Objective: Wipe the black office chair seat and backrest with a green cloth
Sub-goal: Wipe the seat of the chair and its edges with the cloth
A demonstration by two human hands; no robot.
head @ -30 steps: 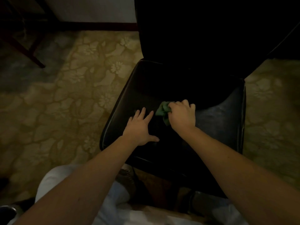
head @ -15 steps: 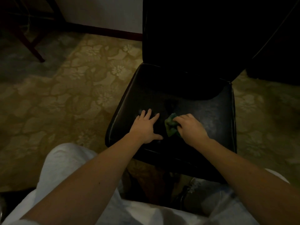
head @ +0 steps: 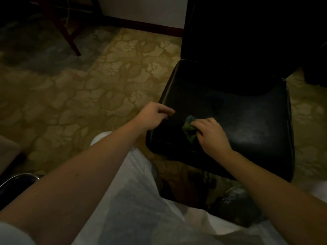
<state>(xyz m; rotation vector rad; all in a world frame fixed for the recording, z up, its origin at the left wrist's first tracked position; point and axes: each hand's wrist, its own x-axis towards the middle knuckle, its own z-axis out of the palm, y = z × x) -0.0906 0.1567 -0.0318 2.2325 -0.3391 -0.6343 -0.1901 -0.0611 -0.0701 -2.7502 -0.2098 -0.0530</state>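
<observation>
A black leather chair stands in front of me, its seat [head: 244,121] glossy and its backrest [head: 247,36] very dark at the upper right. My right hand [head: 210,134] presses a crumpled green cloth [head: 189,129] onto the seat near its front left part. My left hand [head: 154,114] hovers at the seat's left edge, fingers curled loosely with nothing in them.
Floral beige carpet [head: 99,85] covers the floor on the left. Dark red furniture legs [head: 70,38] stand at the upper left by a white wall with a dark skirting board. My legs in light trousers [head: 141,200] and a dark shoe [head: 235,200] fill the bottom.
My right hand has dragged the cloth toward the seat's front. My left hand lifted off the seat, slid to its left edge and curled its fingers. The camera shifted left.
</observation>
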